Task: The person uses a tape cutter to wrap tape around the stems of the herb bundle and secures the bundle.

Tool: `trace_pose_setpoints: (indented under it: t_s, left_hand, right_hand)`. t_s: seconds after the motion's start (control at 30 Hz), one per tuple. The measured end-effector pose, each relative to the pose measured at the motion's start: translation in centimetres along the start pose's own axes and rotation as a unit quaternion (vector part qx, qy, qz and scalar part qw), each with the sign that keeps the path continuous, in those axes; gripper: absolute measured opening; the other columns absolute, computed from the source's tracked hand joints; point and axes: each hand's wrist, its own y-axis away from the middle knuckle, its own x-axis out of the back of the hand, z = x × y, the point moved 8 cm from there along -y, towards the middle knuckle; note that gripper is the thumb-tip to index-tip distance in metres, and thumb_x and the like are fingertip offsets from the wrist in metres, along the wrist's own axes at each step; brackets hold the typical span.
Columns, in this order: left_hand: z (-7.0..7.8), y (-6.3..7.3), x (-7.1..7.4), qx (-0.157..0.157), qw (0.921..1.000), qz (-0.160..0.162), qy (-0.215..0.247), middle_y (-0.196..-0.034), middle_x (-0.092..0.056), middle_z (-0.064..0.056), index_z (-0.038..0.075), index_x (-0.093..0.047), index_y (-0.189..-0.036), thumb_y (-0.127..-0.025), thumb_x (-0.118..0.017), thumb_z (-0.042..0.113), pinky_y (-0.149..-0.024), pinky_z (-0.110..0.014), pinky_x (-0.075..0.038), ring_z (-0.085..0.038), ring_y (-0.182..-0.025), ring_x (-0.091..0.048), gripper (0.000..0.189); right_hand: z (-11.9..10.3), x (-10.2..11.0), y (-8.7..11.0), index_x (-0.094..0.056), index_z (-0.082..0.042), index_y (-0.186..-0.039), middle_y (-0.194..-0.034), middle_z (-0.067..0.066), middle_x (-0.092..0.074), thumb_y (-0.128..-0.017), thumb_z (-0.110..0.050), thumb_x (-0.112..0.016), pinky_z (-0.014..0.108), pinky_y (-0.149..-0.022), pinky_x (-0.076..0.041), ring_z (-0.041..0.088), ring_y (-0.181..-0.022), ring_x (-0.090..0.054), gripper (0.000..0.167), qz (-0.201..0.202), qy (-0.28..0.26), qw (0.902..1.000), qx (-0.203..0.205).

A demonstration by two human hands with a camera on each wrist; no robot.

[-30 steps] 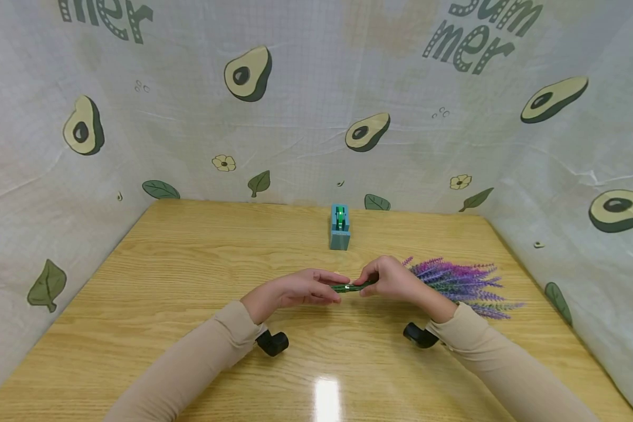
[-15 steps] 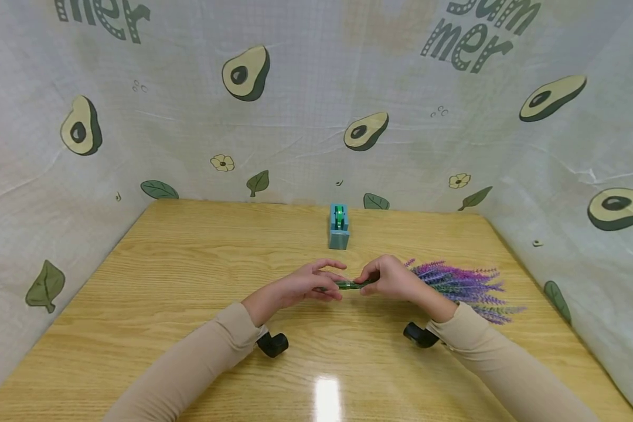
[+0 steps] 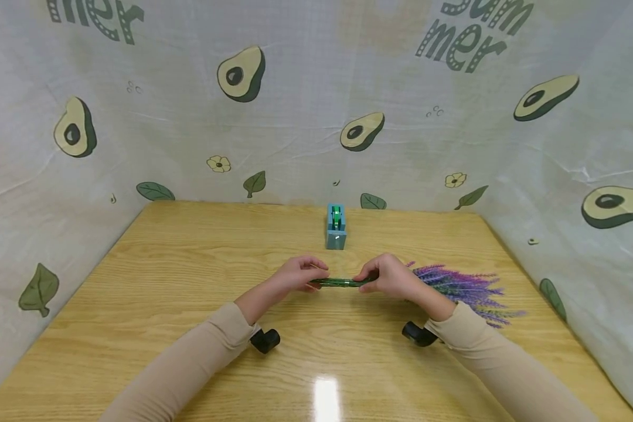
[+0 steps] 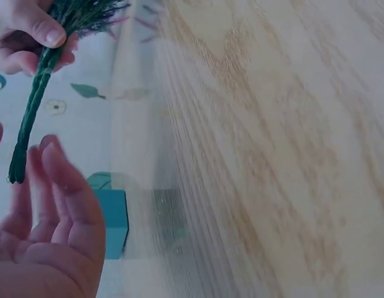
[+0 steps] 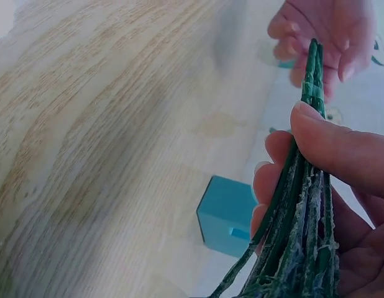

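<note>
My right hand (image 3: 392,278) pinches a bunch of artificial lavender (image 3: 461,287) by its green stems (image 5: 304,205), between thumb and fingers. The purple and pink flower heads spread to the right, partly behind the right wrist. A shiny band of clear tape (image 5: 312,90) wraps the stems just beyond the right thumb. My left hand (image 3: 299,274) is at the stems' cut ends. In the left wrist view its fingers (image 4: 74,186) are loosely bent around the stem tips without gripping them; whether they touch cannot be told.
A blue tape dispenser (image 3: 336,227) with a green roll stands behind the hands on the wooden table (image 3: 216,246). A cloth printed with avocados (image 3: 295,158) hangs at the back and both sides.
My left hand has slid left along the stems to their ends, baring more of them and the taped band. The right hand keeps its pinch in nearly the same place.
</note>
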Motion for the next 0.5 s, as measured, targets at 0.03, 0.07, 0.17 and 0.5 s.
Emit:
trace_pose_setpoints:
  t_s: [0.03, 0.07, 0.17, 0.5]
  left_hand:
    - [-0.20, -0.01, -0.07, 0.005, 0.9999, -0.007, -0.010, -0.094, -0.066, -0.007, 0.001, -0.062, -0.110, -0.090, -0.064, 0.019, -0.076, -0.035, -0.053, -0.019, -0.080, -0.063, 0.027]
    - [-0.36, 0.00, -0.18, 0.009, 0.9997, -0.015, -0.018, -0.093, -0.066, -0.006, 0.002, -0.064, -0.108, -0.090, -0.064, 0.021, -0.075, -0.035, -0.053, -0.019, -0.078, -0.064, 0.027]
    - [-0.71, 0.05, -0.38, 0.012, 0.9992, -0.035, -0.018, -0.091, -0.066, -0.007, 0.002, -0.067, -0.108, -0.090, -0.064, 0.021, -0.075, -0.034, -0.053, -0.017, -0.076, -0.063, 0.027]
    - [-1.13, 0.18, -0.69, 0.061, 0.9952, -0.057, 0.050, -0.083, -0.067, -0.010, -0.002, -0.068, -0.106, -0.091, -0.062, 0.015, -0.067, -0.023, -0.053, -0.008, -0.065, -0.063, 0.024]
  right_hand:
    - [0.02, -0.06, -0.10, -0.074, -0.004, -0.084, -0.084, 0.004, -0.069, -0.075, 0.003, -0.075, 0.026, -0.063, -0.051, 0.012, -0.074, -0.061, 0.011, 0.000, -0.001, 1.0000, 0.001]
    - [0.00, -0.14, -0.17, -0.074, -0.004, -0.084, -0.083, 0.003, -0.069, -0.075, 0.003, -0.075, 0.025, -0.063, -0.051, 0.012, -0.073, -0.060, 0.011, -0.001, -0.002, 1.0000, 0.000]
    - [-0.02, -0.30, -0.39, -0.074, -0.003, -0.083, -0.082, 0.003, -0.069, -0.075, 0.004, -0.075, 0.026, -0.062, -0.050, 0.011, -0.072, -0.060, 0.011, -0.002, -0.005, 1.0000, 0.001]
    - [-0.37, -0.89, -0.69, -0.071, -0.008, -0.080, -0.080, -0.002, -0.067, -0.074, 0.004, -0.075, 0.027, -0.063, -0.049, 0.010, -0.071, -0.058, 0.013, -0.008, 0.019, 0.9997, 0.016]
